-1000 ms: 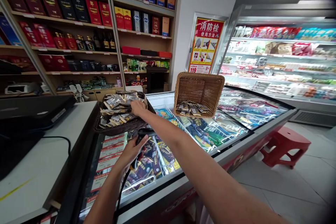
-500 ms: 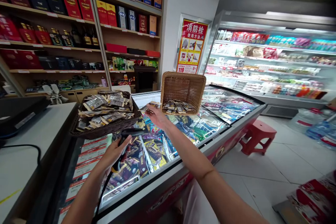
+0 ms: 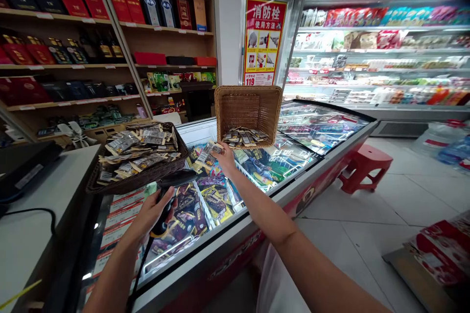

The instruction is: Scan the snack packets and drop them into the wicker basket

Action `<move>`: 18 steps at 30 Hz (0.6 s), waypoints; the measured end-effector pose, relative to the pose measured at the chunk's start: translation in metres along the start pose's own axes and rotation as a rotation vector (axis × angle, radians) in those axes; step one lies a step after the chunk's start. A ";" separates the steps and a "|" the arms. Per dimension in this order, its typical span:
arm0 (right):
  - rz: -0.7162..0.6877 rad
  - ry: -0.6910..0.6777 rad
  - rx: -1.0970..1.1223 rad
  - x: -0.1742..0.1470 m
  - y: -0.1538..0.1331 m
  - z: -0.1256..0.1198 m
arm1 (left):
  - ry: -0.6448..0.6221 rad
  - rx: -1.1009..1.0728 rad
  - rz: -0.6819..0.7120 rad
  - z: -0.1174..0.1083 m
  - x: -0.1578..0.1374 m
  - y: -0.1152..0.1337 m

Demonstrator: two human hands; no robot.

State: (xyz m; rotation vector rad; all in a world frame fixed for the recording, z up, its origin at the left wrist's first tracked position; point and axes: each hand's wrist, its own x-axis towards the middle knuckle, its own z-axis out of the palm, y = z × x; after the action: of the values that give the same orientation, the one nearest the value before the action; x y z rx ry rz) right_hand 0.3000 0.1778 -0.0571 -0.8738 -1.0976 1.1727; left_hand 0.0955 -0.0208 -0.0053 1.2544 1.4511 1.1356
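Fingers of the right hand (image 3: 227, 160) pinched a small packet (image 3: 206, 155) by one end, apparently leaving its face uncovered, between the dark basket (image 3: 167, 167) at left and tan basket (image 3: 238, 107) at far right; the left hand (image 3: 156, 210) gripped a black scanner (image 3: 179, 177)

The person's right hand (image 3: 225, 159) holds a packet (image 3: 206, 155); a tan basket (image 3: 240, 105) sits at its one o'clock, a dark basket (image 3: 156, 170) at nine. At eight, the left hand (image 3: 156, 210) grips a black scanner (image 3: 178, 177).
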 end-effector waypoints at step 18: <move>0.486 -0.368 -0.059 -0.013 -0.030 -0.010 | -0.027 0.033 -0.006 0.003 -0.003 0.009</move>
State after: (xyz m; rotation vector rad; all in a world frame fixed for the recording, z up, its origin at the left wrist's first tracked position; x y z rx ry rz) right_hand 0.3171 0.1595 -0.0334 -1.0301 -1.2563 1.7632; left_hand 0.1002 -0.0232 0.0034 1.2829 1.4575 1.0907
